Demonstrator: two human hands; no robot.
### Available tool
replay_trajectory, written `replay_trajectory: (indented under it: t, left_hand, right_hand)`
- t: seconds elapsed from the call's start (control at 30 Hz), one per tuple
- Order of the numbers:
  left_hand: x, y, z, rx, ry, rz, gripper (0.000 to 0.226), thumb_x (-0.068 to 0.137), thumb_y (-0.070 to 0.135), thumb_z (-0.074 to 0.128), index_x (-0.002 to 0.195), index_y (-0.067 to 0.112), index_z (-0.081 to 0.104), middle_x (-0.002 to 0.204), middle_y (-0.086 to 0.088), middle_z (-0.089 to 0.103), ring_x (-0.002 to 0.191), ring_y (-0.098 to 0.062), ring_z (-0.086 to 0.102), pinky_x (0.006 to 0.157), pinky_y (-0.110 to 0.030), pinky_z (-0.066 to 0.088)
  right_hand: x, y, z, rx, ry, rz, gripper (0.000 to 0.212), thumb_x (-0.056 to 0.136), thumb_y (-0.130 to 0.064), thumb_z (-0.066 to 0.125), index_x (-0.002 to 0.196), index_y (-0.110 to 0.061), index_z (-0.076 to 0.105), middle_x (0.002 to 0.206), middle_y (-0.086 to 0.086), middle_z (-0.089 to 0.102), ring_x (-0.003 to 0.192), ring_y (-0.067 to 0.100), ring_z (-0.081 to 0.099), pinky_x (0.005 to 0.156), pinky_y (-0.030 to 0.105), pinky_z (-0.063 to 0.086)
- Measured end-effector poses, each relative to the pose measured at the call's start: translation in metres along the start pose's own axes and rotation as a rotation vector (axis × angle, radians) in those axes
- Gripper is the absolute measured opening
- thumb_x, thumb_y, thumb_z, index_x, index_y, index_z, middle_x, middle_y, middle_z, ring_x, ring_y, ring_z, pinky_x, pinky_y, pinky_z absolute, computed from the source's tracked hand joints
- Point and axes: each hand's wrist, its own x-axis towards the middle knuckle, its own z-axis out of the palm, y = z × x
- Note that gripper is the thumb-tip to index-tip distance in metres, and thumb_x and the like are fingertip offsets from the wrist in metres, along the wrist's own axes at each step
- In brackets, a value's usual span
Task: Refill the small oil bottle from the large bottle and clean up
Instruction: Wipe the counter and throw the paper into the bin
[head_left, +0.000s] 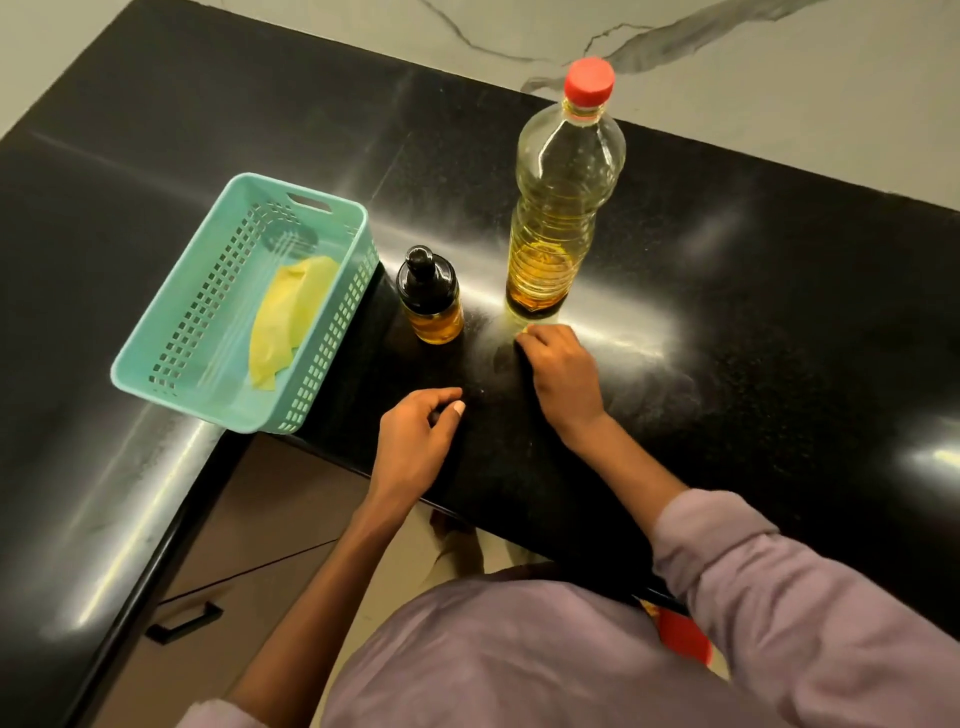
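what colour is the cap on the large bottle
Red cap on the large bottle, clearest in the head view.

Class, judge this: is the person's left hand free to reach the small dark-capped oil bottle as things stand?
Probably yes. The left hand rests on the black counter, holding nothing, and the small dark-capped oil bottle stands just beyond it with bare counter between.

Counter (727, 291): black polished stone, finely speckled, glossy, throwing hard glare; faint hazy smears near my right hand (563, 369). Large bottle (563, 208): clear thin plastic, ribbed lower body, red ridged plastic cap (589, 80). Small bottle (430, 296): clear, smooth wall, glass or plastic I cannot tell; glossy black top. Basket (182, 312): matt teal plastic, perforated sides. Cloth (285, 317) inside it: soft yellow, matt, folded. My sleeve (779, 582): mauve woven cloth, matt. Wall behind: pale veined marble look.
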Motion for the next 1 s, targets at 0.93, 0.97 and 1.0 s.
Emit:
replay_trajectory:
  t: [0.93,0.97,1.0]
  left_hand:
    - [0.011,0.005,0.000,-0.045,-0.037,0.032,0.027,0.092,0.024,0.060,0.117,0.015,0.067,0.109,0.005,0.067,0.093,0.002,0.058,0.078,-0.008,0.042]
    - [0.009,0.006,0.000,-0.049,-0.039,0.032,0.027,0.092,0.024,0.060,0.117,0.016,0.066,0.109,0.006,0.066,0.091,0.003,0.057,0.077,-0.008,0.042]
    - [0.008,0.006,0.000,-0.050,-0.037,0.031,0.028,0.092,0.025,0.059,0.118,0.016,0.066,0.108,0.006,0.066,0.090,0.005,0.057,0.076,-0.007,0.042]
  right_hand:
    - [-0.041,0.006,-0.009,0.041,-0.056,-0.185,0.025,0.085,-0.009,0.053,0.105,-0.006,0.067,0.108,0.012,0.067,0.098,0.029,0.062,0.074,0.034,0.055]
    - [-0.034,0.017,-0.011,0.029,-0.033,-0.096,0.024,0.083,-0.005,0.058,0.105,-0.005,0.067,0.107,0.013,0.068,0.096,0.032,0.062,0.072,0.036,0.056]
    - [-0.024,0.025,-0.011,0.020,-0.017,-0.014,0.023,0.082,-0.003,0.060,0.103,-0.003,0.067,0.105,0.015,0.068,0.095,0.034,0.061,0.070,0.039,0.057]
